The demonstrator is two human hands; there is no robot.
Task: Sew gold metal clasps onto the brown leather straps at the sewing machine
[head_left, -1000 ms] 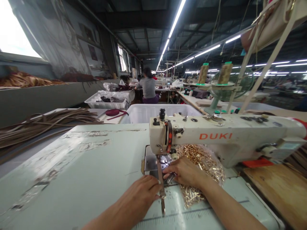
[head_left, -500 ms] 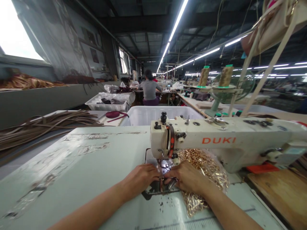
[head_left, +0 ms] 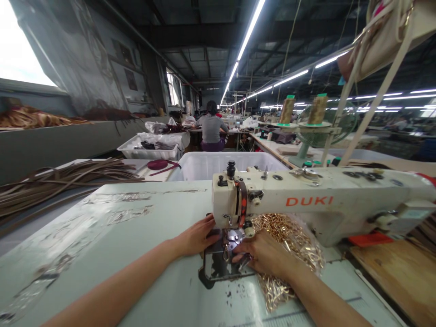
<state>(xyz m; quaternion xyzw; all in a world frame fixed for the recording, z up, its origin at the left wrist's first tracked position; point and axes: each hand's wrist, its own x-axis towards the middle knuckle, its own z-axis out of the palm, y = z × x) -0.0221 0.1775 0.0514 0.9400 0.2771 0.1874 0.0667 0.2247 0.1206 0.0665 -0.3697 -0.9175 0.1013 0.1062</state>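
A white sewing machine (head_left: 316, 204) marked DUKI stands on the pale green table (head_left: 136, 236). My left hand (head_left: 197, 236) lies to the left of the needle, fingers reaching in behind the machine head, where their tips are hidden. My right hand (head_left: 262, 254) rests on the metal needle plate (head_left: 218, 265) just right of the presser foot (head_left: 233, 236), fingers curled and pinching something small that I cannot make out. A clear bag of gold metal clasps (head_left: 293, 245) lies under my right wrist and beneath the machine arm.
A white plastic bin (head_left: 204, 164) stands behind the machine. Brown straps (head_left: 61, 179) are piled at the left. Two thread cones (head_left: 303, 109) and a green fan (head_left: 327, 125) stand at the right. A wooden board (head_left: 398, 272) lies at the right. A person in grey (head_left: 211, 129) sits far back.
My left hand has moved forward from the table's near part to behind the needle. The brown strap that ran under the foot toward me is gone from the plate.
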